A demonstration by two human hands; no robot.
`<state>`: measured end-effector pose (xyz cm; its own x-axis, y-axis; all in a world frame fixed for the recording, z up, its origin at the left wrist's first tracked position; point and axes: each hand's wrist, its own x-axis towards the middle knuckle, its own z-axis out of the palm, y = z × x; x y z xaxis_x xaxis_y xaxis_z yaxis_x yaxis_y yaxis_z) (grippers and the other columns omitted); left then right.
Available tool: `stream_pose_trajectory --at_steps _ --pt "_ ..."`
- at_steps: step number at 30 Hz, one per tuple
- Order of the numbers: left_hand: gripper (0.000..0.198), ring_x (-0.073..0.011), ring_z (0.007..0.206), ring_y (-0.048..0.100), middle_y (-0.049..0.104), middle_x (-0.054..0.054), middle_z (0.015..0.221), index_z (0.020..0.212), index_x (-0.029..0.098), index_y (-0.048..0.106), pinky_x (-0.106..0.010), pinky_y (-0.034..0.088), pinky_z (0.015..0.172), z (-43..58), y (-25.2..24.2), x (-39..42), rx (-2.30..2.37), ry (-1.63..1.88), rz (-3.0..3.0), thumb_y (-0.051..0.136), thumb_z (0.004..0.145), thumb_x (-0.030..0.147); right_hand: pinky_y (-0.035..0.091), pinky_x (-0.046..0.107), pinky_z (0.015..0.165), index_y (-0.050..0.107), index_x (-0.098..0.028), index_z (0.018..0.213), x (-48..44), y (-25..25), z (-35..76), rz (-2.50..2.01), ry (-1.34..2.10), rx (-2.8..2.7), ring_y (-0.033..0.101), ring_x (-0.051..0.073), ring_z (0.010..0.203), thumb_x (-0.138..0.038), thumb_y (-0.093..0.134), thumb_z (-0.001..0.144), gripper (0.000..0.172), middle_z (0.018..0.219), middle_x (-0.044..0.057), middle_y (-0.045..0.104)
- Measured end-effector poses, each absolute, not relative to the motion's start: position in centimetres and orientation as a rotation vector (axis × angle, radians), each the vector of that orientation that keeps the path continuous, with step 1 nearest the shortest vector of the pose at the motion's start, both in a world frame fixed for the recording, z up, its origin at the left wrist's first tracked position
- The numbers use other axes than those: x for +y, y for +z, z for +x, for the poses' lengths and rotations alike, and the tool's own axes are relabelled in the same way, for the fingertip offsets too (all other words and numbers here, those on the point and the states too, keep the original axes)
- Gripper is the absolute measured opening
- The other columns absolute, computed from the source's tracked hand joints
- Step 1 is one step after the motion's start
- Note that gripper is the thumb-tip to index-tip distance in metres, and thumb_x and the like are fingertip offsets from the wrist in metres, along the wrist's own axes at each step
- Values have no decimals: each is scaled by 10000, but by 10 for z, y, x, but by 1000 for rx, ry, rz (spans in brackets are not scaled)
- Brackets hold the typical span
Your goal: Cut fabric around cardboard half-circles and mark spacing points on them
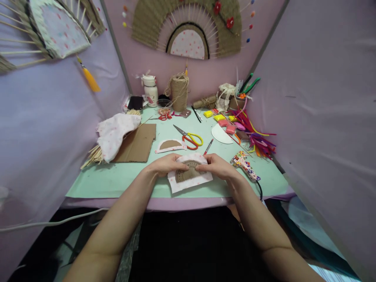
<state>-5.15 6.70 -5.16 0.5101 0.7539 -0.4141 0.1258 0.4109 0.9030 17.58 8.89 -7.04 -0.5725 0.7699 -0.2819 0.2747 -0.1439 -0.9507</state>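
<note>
Bare forearms [132, 203] extended from the lower edge, past dark clothing [188, 243], to the front of the bench [117, 188]. Left hand [167, 164] and right hand [219, 166] in a matched pinch: each grip closed on a spotted cloth piece [182, 185], thumbs over a brown half-round [189, 175] with protractor-like marks, other fingers mostly hidden behind. Cloth piece tilted, low over the front of the bench, with contact beneath impossible to tell. Likely faults, by judgement: slip of the half-round across the cloth, from uneven thumb pressure; puckering along the curve, from unequal pulling; a burn or snag, from brushing the glue gun [245, 165] near the right forearm, heat not readable here. Bench top mint green, bearing scissors [185, 134], a pen [208, 146], a second cloth-edged half-round [170, 145] and a white half-disc [221, 134]; at left, brown cardboard [138, 145] beside a cloth bundle [114, 135]; at right, fuzzy stems [261, 143]; toward the back, a twine spool [179, 94] and white bottle [150, 92]. Room reduced to a booth of pale lilac sheeting [329, 98], with fan-shaped hangings [147, 31] at back and left.
</note>
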Motion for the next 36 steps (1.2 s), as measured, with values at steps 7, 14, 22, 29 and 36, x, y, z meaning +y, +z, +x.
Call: stream_pose_trajectory --at_steps 7,14,22,29,36 --pt "267 -129 579 632 721 -25 709 851 126 715 -203 433 480 -50 -49 64 959 514 1019 820 634 240 451 230 575 739 -148 851 92 -72 175 -1157 1801 -1727 622 153 644 -391 802 665 312 747 0 722" --pt "286 -131 583 639 723 -50 717 845 98 720 -214 467 522 -54 -56 69 967 492 1002 826 632 258 481 248 607 749 -149 861 91 -67 170 -1108 1929 -1581 643 159 658 -379 833 622 343 779 24 741" --pt "350 -144 613 635 725 -67 763 886 92 714 -243 481 564 -57 -60 72 954 518 972 836 611 270 486 254 641 745 -145 877 89 -72 169 -1040 2024 -1436 647 154 677 -437 847 611 408 765 29 738" --pt "312 -135 588 606 701 -46 712 847 104 698 -241 461 548 -58 -59 71 938 520 999 835 621 271 442 236 592 739 -150 874 85 -69 171 -1056 1898 -1560 603 142 646 -458 819 658 385 763 16 718" --pt "313 -152 688 643 738 -44 819 886 128 730 -254 492 658 -60 -56 71 972 520 1124 820 640 299 359 214 553 711 -140 867 79 -73 170 -1013 1630 -1727 519 114 626 -471 751 732 360 719 -15 643"
